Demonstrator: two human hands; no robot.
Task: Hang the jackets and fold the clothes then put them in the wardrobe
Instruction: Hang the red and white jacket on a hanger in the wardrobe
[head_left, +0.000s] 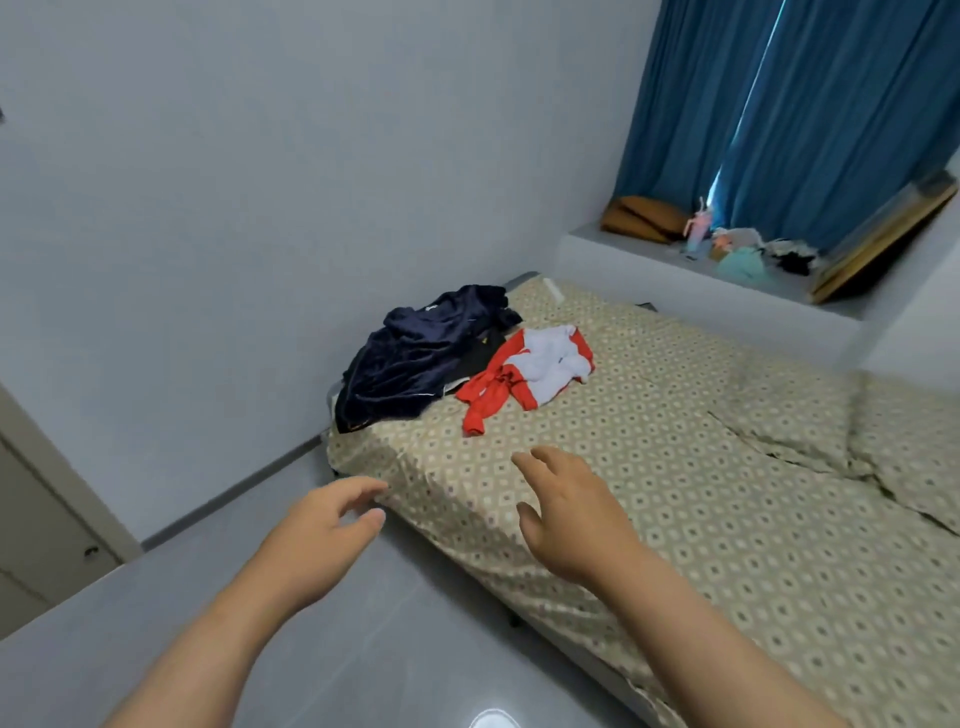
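One view on record: head-worn, wide-angle. It looks forward and down from above the floor (363, 649) beside the bed (675, 519). It faces the room corner where the wall (208, 208) meets the window ledge (634, 254). The frame is rolled: wall lines and bed edges run aslant.

Nearest the lens, both forearms enter from the bottom edge, with the left hand (322, 525) and right hand (571, 519) at mid-frame. The clothes pile (415, 358) sits beyond them at mid-distance. The curtain (779, 114) fills the far upper right.
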